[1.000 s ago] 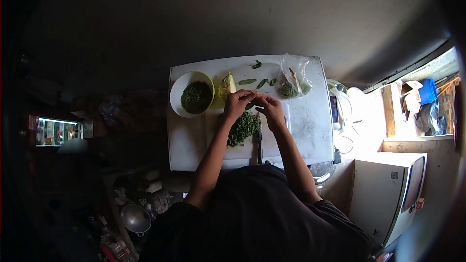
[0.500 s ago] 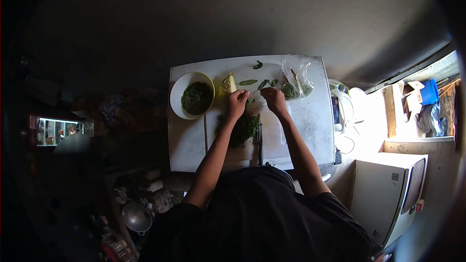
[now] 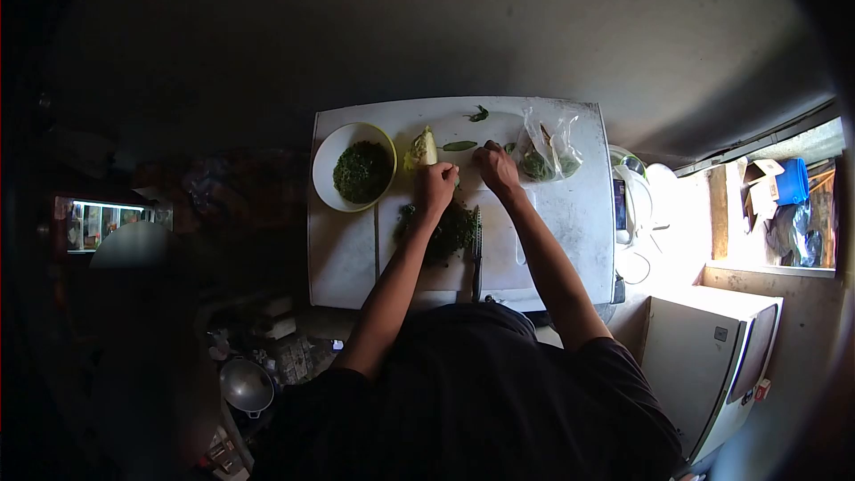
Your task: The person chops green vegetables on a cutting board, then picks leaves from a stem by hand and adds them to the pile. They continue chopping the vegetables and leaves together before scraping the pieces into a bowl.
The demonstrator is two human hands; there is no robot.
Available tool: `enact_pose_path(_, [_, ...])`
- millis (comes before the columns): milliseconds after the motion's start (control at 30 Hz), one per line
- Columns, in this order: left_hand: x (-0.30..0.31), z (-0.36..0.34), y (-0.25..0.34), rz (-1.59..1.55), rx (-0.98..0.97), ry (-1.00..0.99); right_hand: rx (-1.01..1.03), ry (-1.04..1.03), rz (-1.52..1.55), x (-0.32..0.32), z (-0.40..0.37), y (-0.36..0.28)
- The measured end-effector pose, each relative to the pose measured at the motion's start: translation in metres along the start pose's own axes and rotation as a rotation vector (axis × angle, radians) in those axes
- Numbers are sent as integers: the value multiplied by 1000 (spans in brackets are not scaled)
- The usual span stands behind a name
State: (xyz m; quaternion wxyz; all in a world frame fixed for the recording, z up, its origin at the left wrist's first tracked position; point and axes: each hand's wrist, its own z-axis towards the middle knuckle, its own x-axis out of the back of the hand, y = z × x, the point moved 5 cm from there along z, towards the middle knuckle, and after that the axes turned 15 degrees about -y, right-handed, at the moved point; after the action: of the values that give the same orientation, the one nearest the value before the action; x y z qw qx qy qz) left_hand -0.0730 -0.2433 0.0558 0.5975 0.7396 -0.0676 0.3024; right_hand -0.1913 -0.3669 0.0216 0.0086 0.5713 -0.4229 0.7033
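Observation:
My left hand (image 3: 435,185) is closed in a pinch, a small bit of green leaf at its fingertips. Across a narrow gap, my right hand (image 3: 497,169) is curled shut; whatever it may hold is hidden. Below both lies a dark pile of chopped greens (image 3: 452,233) on a white cutting board (image 3: 500,276). A knife (image 3: 477,254) rests along the pile's right side. Just above my left hand is a pale, wedge-shaped vegetable (image 3: 427,148) that I cannot identify. One long green leaf (image 3: 460,146) lies between it and my right hand.
At the left, a white bowl (image 3: 326,180) with a green rim holds chopped greens. A clear plastic bag (image 3: 561,147) with leaves sits at the right of the white table (image 3: 588,249). Another leaf cluster (image 3: 478,113) lies near the far edge. A white cabinet-like appliance (image 3: 690,356) stands lower right.
My right hand has moved slightly up, over where a leaf showed before. My left fingertips have drawn in a little. The view has shifted slightly.

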Motion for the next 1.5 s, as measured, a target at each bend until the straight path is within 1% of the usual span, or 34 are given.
enact_pose_path(33, [0,0,0,-26,-18,8,34,17,-5,-1,0,0])
enact_pose_path(100, [-2,1,-2,-48,-39,13,27,14,-49,-1,-3,-2])
enact_pose_path(167, [-2,4,-6,-146,-66,11,20,17,-93,4,-8,-10])
enact_pose_path(233, [4,-1,5,-157,-72,0,-8,42,8,7,-11,-12])
enact_pose_path(267, [7,-2,10,-174,-74,-9,-4,45,7,8,-10,-14])
enact_pose_path(300, [8,-1,6,-174,-75,-6,-2,48,202,12,-12,-13])
enact_pose_path(333, [8,2,2,-258,-82,-18,-1,50,396,15,-14,-13])
enact_pose_path(367, [6,4,-3,-343,-88,-32,-2,47,394,17,-16,-16])
enact_pose_path(400, [3,5,-5,-346,-86,-34,-35,12,588,15,-18,-17])
enact_pose_path(433, [1,7,-5,-437,-139,-26,-68,-19,781,15,-19,-18])
enact_pose_path(467, [-1,10,-4,-528,-194,-20,-38,12,820,18,-23,-25])
enact_pose_path(500, [-2,10,-2,-528,-200,-24,-38,20,818,24,-26,-35])
enact_pose_path(567, [2,9,5,-557,-209,-2,-77,-56,1061,30,-31,-53])
enact_pose_path(633, [7,8,12,-545,-191,-12,-79,-53,1089,32,-33,-58])
enact_pose_path(700, [13,4,20,-534,-167,-19,-133,-99,1228,31,-38,-60])
enact_pose_path(733, [15,2,23,-573,-139,-30,-134,-99,1227,32,-39,-64])
enact_pose_path(800, [17,-1,26,-614,-111,-42,-118,0,1265,35,-39,-67])
enact_pose_path(867, [17,-1,25,-697,-110,-96,-114,-4,1278,33,-37,-67])
enact_pose_path(933, [19,-2,19,-704,-97,-97,-109,-10,1292,30,-32,-64])
enact_pose_path(1000, [19,-1,13,-711,-80,-95,-105,-79,1274,25,-26,-60])
enact_pose_path(1033, [21,-1,10,-759,-111,-45,-104,-85,1276,21,-20,-57])
enact_pose_path(1067, [25,0,8,-806,-144,8,-124,-71,1215,20,-13,-53])
enact_pose_path(1100, [30,0,6,-803,-144,17,-141,-58,1154,17,-5,-47])
enact_pose_path(1133, [37,0,5,-777,-127,25,-89,-19,944,13,7,-38])
enact_pose_path(1167, [45,-1,5,-750,-110,35,-75,-26,945,4,16,-29])
enact_pose_path(1200, [48,1,5,-771,-162,48,-94,11,629,8,23,-30])
enact_pose_path(1233, [52,2,2,-765,-163,59,-111,50,313,10,30,-34])
enact_pose_path(1267, [54,1,-3,-743,-127,77,-17,94,131,11,34,-40])
enact_pose_path(1300, [56,2,-11,-722,-90,95,-8,90,135,4,43,-36])
enact_pose_path(1367, [62,-3,-11,-720,-61,124,41,-16,-95,-24,58,-24])
enact_pose_path(1400, [64,-6,-11,-757,-61,133,46,-29,-93,-23,56,-30])
enact_pose_path(1467, [66,-9,-14,-798,-59,149,-86,-33,-83,-5,51,-41])
enact_pose_path(1500, [66,-10,-16,-785,-34,140,-87,-38,-85,-9,50,-38])
